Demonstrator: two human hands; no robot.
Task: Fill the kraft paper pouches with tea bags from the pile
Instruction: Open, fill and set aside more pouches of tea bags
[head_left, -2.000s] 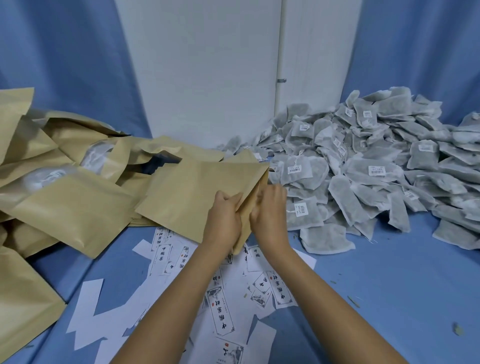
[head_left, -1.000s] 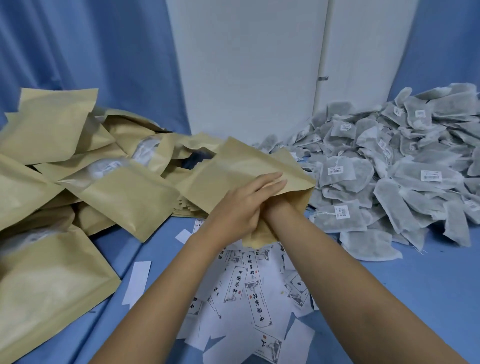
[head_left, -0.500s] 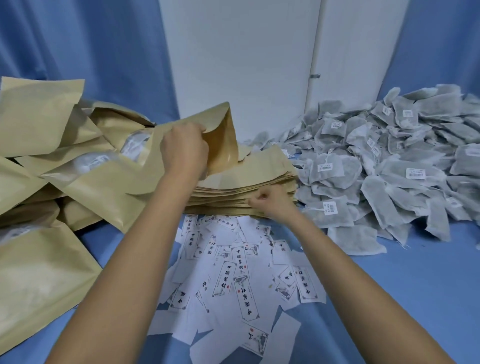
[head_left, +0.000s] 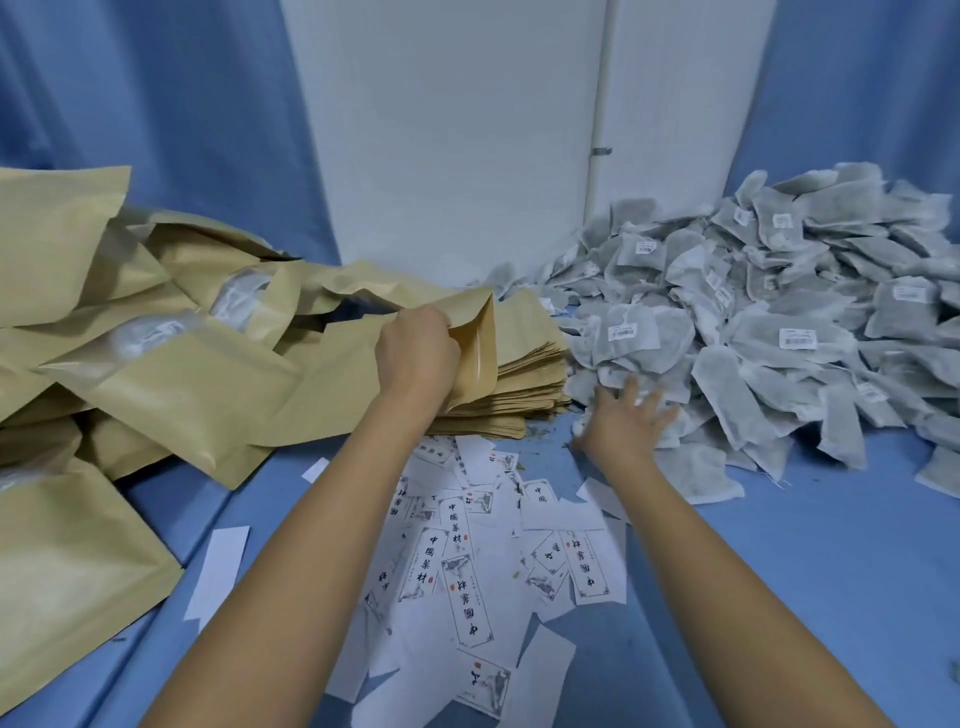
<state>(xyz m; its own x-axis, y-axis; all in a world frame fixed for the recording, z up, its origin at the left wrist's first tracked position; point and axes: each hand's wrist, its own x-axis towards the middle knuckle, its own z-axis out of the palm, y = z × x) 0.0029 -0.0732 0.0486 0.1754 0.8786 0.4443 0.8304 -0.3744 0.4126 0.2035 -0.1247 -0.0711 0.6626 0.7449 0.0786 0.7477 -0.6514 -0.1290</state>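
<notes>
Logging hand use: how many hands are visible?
2: the left hand grips an opened kraft pouch over the flat pouch stack; the right hand, spread open, touches the tea bag pile. None hidden.

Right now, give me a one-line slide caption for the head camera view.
Left hand holds a kraft pouch open over the stack; right hand reaches into the tea bag pile.

On the bench (head_left: 779, 571): heap of pouches (head_left: 156, 374) at frame left; stack of flat pouches (head_left: 530, 364) at centre, just beside the tea bag pile (head_left: 753, 322) at right; paper slips (head_left: 467, 561) at lower centre. The left hand (head_left: 415, 353) holds one pouch (head_left: 475, 358) over the stack; the right hand (head_left: 623, 423) touches the pile's near edge.
</notes>
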